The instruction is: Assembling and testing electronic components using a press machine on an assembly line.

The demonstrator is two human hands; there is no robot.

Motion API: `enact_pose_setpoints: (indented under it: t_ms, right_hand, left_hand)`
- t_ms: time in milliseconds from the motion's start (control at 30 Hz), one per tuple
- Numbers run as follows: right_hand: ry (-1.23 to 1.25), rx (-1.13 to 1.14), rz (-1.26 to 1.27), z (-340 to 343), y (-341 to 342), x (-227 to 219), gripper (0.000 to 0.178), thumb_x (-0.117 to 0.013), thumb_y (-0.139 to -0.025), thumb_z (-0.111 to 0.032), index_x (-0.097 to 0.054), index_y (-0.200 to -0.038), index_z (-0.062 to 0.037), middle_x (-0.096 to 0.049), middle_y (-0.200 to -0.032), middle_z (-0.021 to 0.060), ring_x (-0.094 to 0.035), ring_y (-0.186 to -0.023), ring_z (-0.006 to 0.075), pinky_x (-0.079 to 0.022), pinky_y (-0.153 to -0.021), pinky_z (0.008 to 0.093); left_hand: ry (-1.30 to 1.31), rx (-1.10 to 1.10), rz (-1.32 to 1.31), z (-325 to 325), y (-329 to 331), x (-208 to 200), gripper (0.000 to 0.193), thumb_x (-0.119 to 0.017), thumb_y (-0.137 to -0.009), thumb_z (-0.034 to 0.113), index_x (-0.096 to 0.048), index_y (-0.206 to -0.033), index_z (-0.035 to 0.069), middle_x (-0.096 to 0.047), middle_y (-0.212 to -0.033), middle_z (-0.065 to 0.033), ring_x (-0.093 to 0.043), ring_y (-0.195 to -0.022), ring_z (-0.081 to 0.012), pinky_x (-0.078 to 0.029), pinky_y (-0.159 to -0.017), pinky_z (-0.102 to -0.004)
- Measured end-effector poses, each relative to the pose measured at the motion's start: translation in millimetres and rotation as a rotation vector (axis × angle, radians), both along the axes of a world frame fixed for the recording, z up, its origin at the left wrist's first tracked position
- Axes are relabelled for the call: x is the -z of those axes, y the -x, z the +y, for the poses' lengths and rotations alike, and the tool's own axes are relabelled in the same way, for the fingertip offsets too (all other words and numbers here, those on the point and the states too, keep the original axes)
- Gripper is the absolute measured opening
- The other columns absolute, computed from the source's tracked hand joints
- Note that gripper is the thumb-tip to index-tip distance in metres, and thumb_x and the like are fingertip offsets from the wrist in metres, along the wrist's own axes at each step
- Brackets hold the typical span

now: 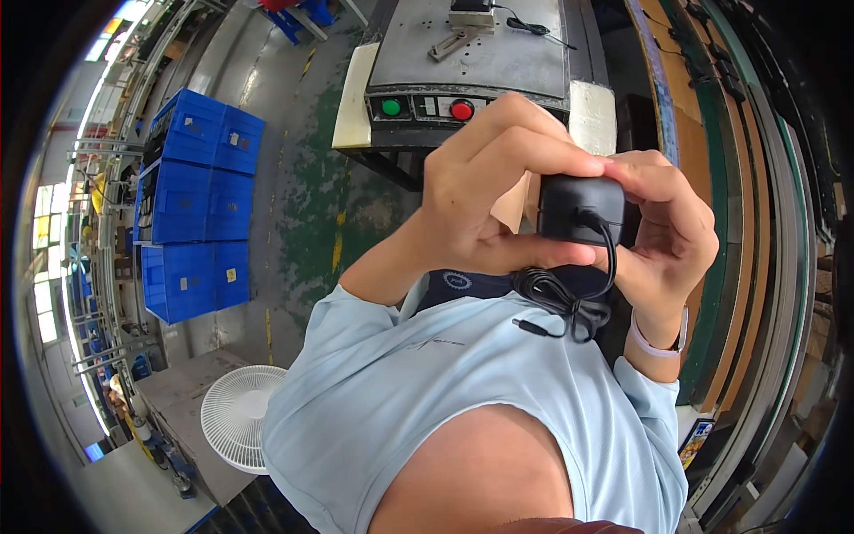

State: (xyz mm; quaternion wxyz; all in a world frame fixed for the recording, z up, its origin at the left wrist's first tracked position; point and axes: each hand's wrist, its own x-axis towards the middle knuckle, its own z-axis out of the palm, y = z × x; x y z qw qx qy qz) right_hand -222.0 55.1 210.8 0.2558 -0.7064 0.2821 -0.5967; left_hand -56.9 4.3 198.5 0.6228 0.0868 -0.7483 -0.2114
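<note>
A black power adapter point(569, 206) is held up in front of my chest, between both hands. My left hand point(498, 182) grips its left side, thumb below and fingers along the top edge. On the other side my right hand point(667, 218) pinches it with fingertips at the top and the thumb low down. The adapter's black cable point(569, 303) leaves the near face and hangs in a tied bundle, ending in a barrel plug point(531, 327). The adapter's far side is hidden.
Beyond my hands stands a metal-topped machine point(471, 67) with a green button point(390, 108) and a red button point(462, 109). Another black adapter point(471, 7) rests on its fixture. Blue crates point(200, 205) are stacked at left, near a white fan point(245, 416). A conveyor edge point(725, 222) runs along the right.
</note>
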Motion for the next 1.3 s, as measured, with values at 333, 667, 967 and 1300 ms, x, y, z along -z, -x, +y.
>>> enact_pose_setpoints:
  t_ms: [333, 667, 967, 1300]
  right_hand:
    - [-0.075, -0.027, 0.046, 0, 3, 1, 0.042, -0.086, -0.060, -0.007, -0.067, -0.096, 0.0048, -0.068, -0.089, 0.0136, -0.060, -0.076, 0.0204, -0.049, -0.069, 0.0278]
    - [0.053, -0.028, -0.075, -41, 20, 39, 0.047, -0.082, -0.065, -0.004, -0.063, -0.107, 0.0028, -0.067, -0.099, 0.0174, -0.060, -0.080, 0.0215, -0.050, -0.067, 0.0286]
    - [-0.940, -0.326, -0.229, -88, 40, 32, 0.037, -0.072, -0.080, -0.005, -0.057, -0.113, 0.0040, -0.063, -0.092, 0.0146, -0.058, -0.075, 0.0190, -0.048, -0.064, 0.0229]
    - [-0.804, 0.079, 0.192, -176, 90, 51, 0.034, -0.064, -0.091, -0.007, -0.055, -0.121, 0.0057, -0.061, -0.086, 0.0088, -0.052, -0.066, 0.0103, -0.043, -0.059, 0.0183]
  left_hand:
    - [0.217, -0.054, -0.382, -17, -19, -10, 0.037, -0.084, -0.069, 0.037, -0.060, -0.080, 0.011, -0.047, -0.066, 0.0006, -0.041, -0.056, -0.0154, -0.032, -0.047, -0.0271]
    - [-0.034, -0.055, -0.201, -27, 5, 12, 0.038, -0.082, -0.072, 0.029, -0.064, -0.097, 0.006, -0.056, -0.089, -0.0047, -0.050, -0.068, -0.0167, -0.041, -0.058, -0.0267]
    - [-0.349, -0.045, -0.416, -71, -6, 50, 0.042, -0.078, -0.075, 0.014, -0.064, -0.114, 0.006, -0.059, -0.113, -0.0075, -0.058, -0.092, -0.0224, -0.047, -0.081, -0.0338]
    - [-0.636, -0.598, -0.152, -298, -60, 148, 0.044, -0.081, -0.071, 0.007, -0.062, -0.111, 0.007, -0.064, -0.117, -0.0102, -0.061, -0.106, -0.0216, -0.050, -0.089, -0.0331]
